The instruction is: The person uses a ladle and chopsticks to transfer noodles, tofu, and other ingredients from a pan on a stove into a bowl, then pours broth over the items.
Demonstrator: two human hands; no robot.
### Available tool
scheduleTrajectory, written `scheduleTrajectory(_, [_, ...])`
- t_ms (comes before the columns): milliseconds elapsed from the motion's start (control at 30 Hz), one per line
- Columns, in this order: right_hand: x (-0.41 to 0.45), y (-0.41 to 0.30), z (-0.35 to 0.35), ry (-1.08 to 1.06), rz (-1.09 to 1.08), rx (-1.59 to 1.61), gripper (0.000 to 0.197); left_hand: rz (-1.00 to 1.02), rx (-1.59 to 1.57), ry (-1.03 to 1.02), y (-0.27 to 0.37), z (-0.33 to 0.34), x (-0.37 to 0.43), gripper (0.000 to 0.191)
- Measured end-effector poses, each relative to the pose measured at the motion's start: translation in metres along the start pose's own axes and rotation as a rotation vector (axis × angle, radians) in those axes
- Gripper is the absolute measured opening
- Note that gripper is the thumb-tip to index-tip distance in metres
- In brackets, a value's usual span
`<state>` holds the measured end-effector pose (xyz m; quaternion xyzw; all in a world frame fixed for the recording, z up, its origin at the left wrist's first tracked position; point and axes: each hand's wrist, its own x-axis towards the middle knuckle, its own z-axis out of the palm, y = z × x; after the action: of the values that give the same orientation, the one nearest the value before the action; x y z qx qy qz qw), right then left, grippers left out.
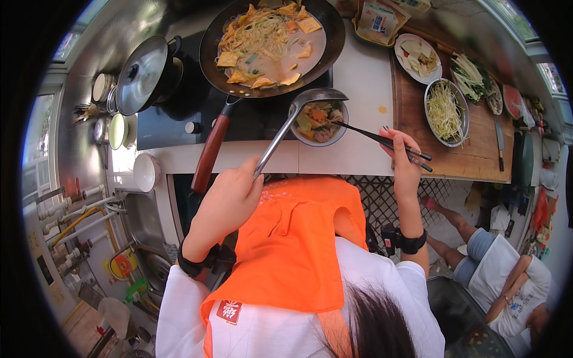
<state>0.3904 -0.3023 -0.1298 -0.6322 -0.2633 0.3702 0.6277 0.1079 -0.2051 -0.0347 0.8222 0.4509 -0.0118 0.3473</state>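
Note:
My left hand (234,197) grips the handle of a metal ladle (281,139), whose head lies over the far rim of a bowl (318,144). Cooked vegetables and meat fill that bowl. In my right hand (403,150) is a pair of black chopsticks (374,135), their tips at the food in the bowl. Beyond the bowl, a wok (329,49) holds noodles, fried tofu pieces and broth on the black cooktop (172,129). The wok's wooden handle (212,152) points towards me, to the right of my left hand's forearm line at no clear distance.
A lidded pot (142,74) stands at the left. On the right, a wooden cutting board (481,152) bears a bowl of bean sprouts (444,112), a plate of sliced food (418,58), greens (468,78) and a knife (499,138). Another person (501,277) is at the lower right.

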Motion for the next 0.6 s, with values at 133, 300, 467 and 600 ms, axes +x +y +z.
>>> scheduleTrajectory(133, [0.003,0.005,0.003,-0.014,-0.055,0.037,0.030,-0.150,-0.244,-0.131,-0.006,-0.024,0.006,0.025])
scheduleTrajectory(300, [0.010,0.024,0.030,-0.107,-0.139,-0.001,0.030,-0.373,-0.637,-0.247,-0.014,-0.040,0.009,0.025])
scheduleTrajectory(467, [0.005,0.018,0.032,-0.129,-0.017,-0.065,0.029,-0.373,-0.943,-0.297,-0.028,-0.047,0.015,0.026])
scheduleTrajectory(600, [0.009,0.004,0.025,-0.051,-0.074,-0.086,0.029,-0.329,-1.211,-0.350,-0.045,-0.057,0.025,0.028])
